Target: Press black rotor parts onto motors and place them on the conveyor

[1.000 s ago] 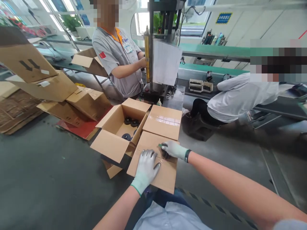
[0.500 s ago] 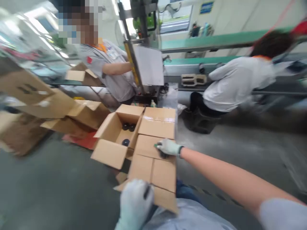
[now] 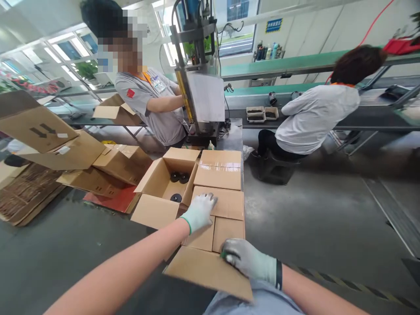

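In the head view, a cardboard carton (image 3: 226, 203) lies in front of me with its top flaps folded in and its near flap (image 3: 206, 269) sticking out towards me. My left hand (image 3: 201, 211), in a pale glove, rests on the top with fingers stretched. My right hand (image 3: 244, 259), gloved too, is closed at the near flap. A bit of green shows at its fingertips; the rest of what it holds is hidden. Left of this carton, an open carton (image 3: 154, 210) has several black round parts (image 3: 176, 197) inside. Beyond lies a taped carton (image 3: 219, 170).
A co-worker (image 3: 154, 105) stands at a press machine (image 3: 197, 65) ahead. Another person (image 3: 318, 118) sits at the conveyor bench (image 3: 361, 120) on the right. Stacked cardboard boxes (image 3: 65, 151) stand at left, some on a red board (image 3: 114, 199).
My left hand has moved forward from the near end onto the carton's top. My right hand has come back from the far part of the top to the near flap, still closed.
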A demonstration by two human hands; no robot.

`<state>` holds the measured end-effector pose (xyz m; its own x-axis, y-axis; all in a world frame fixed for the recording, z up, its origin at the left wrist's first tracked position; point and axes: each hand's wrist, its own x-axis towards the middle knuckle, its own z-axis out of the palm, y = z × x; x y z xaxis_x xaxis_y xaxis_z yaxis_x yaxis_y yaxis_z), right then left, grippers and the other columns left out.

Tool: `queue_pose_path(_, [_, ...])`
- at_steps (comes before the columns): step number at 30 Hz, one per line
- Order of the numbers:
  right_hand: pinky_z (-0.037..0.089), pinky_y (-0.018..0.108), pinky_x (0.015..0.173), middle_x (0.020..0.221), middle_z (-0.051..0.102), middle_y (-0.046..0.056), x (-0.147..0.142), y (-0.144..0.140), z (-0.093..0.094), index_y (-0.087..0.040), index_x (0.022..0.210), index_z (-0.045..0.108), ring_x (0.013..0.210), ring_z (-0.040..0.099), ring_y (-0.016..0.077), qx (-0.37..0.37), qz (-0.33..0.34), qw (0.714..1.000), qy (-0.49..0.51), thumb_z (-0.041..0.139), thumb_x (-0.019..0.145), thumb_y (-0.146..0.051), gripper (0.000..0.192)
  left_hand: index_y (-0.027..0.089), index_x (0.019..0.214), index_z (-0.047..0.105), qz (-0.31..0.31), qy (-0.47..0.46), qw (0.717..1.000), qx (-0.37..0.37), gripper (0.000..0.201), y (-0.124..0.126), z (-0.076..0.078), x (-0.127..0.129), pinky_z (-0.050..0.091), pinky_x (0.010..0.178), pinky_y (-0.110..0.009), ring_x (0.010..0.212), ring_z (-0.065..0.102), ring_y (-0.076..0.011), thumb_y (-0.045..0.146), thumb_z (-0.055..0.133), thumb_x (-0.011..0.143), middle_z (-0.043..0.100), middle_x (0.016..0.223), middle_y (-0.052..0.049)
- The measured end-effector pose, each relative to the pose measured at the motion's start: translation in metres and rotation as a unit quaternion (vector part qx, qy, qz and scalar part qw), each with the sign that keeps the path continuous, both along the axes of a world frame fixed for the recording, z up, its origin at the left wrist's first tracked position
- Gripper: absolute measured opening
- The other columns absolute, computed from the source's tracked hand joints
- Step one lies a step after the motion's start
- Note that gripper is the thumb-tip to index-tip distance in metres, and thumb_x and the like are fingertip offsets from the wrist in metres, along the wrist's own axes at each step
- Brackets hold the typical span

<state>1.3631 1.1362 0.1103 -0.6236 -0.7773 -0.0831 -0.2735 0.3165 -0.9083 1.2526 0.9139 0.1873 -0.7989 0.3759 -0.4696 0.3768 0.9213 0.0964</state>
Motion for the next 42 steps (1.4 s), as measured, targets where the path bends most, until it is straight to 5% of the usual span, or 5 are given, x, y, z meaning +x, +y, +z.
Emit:
queue_pose_path(4, [0.05, 0.034, 0.087, 0.101, 0.07, 0.007, 0.024, -0.009, -0.011, -0.019, 0.097, 0.066, 0.091, 0.062, 0.0208, 0.024, -0.06, 0.997, 0.046, 0.045, 0.11, -0.038, 0.031, 0.017, 0.149, 0.047, -0.12, 0.048, 0.992, 0.0, 0.116, 0.017, -0.026, -0.029, 0.047, 0.114, -0.054, 0.14, 0.047, -0.0438, 0.035, 0.101, 0.048, 0.048, 0.155, -0.023])
queue_pose_path(15, [0.049, 0.033, 0.091, 0.104, 0.071, 0.007, 0.029, -0.012, -0.013, -0.021, 0.102, 0.069, 0.097, 0.064, 0.0213, 0.0, -0.096, 0.995, 0.033, 0.047, 0.11, -0.035, 0.028, -0.004, 0.162, 0.026, -0.277, 0.007, 0.955, -0.109, 0.098, 0.032, -0.024, -0.04, 0.053, 0.106, -0.063, 0.138, 0.057, -0.0543, 0.023, 0.068, 0.079, 0.043, 0.155, -0.044])
queue_pose_path(22, [0.044, 0.03, 0.08, 0.099, 0.076, 0.008, 0.017, -0.018, -0.009, -0.02, 0.095, 0.07, 0.089, 0.068, 0.0215, 0.09, -0.123, 0.988, 0.029, 0.048, 0.107, -0.032, 0.028, 0.011, 0.164, 0.031, -0.286, 0.041, 0.956, -0.041, 0.078, 0.01, -0.032, -0.034, 0.052, 0.105, -0.061, 0.144, 0.05, -0.0532, 0.018, 0.052, 0.089, 0.042, 0.161, -0.034])
queue_pose_path(29, [0.039, 0.029, 0.071, 0.095, 0.078, 0.014, -0.02, 0.024, -0.015, -0.016, 0.092, 0.072, 0.082, 0.068, 0.0222, 0.177, -0.41, 0.892, -0.074, 0.041, 0.106, -0.031, 0.036, 0.016, 0.162, 0.036, -0.214, 0.132, 0.968, -0.009, 0.068, 0.005, -0.058, -0.009, 0.041, 0.115, -0.063, 0.15, 0.041, -0.0496, 0.017, 0.047, 0.095, 0.043, 0.162, -0.028])
queue_pose_path(42, [0.037, 0.027, 0.065, 0.072, 0.071, 0.007, -0.051, 0.035, -0.012, -0.016, 0.082, 0.065, 0.065, 0.057, 0.0159, 0.155, -0.366, 0.908, -0.134, 0.041, 0.106, -0.033, 0.038, 0.017, 0.162, 0.037, -0.217, 0.114, 0.969, 0.005, 0.064, 0.002, -0.058, -0.019, 0.041, 0.115, -0.059, 0.149, 0.042, -0.0459, 0.016, 0.042, 0.098, 0.044, 0.161, -0.027])
